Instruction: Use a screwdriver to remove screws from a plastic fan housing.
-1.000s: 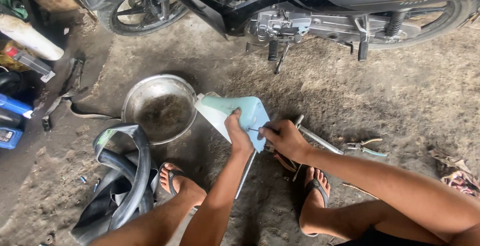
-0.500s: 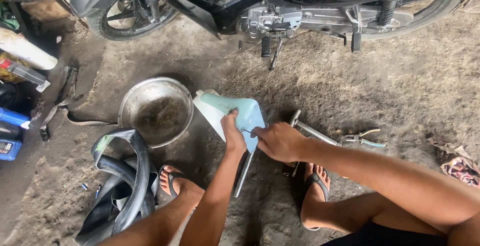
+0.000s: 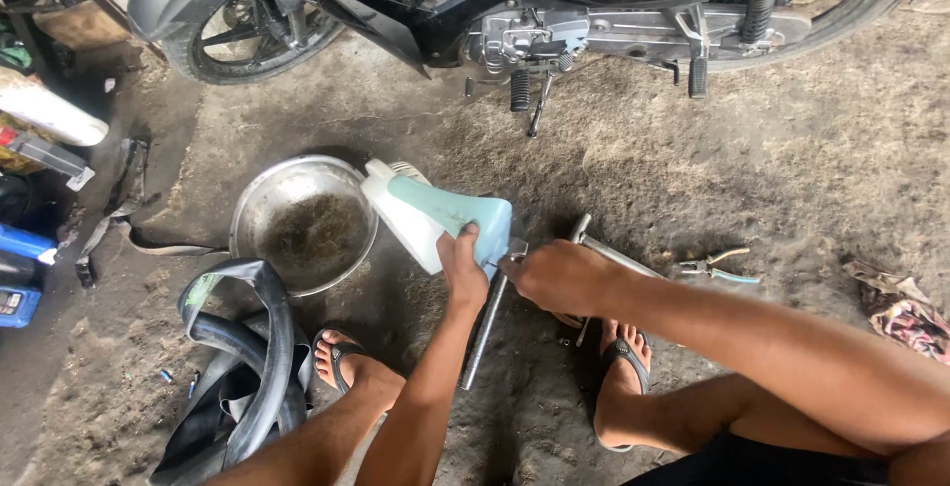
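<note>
The jug [image 3: 442,221] looks like smooth, semi-glossy plastic, white and pale teal; the bowl [image 3: 303,221] is dull, grimy metal; the rod [image 3: 485,330] is bare matt steel; the inner tube [image 3: 259,347] is matt black rubber; the floor [image 3: 752,169] is rough, dusty concrete

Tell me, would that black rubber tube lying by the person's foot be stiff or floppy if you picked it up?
Probably floppy: the black rubber tube lies in slack, folded loops on the dirt floor, holding no round shape. It looks light for its size, being thin and flattened. Its dusty surface would likely give decent grip rather than slip.
</note>
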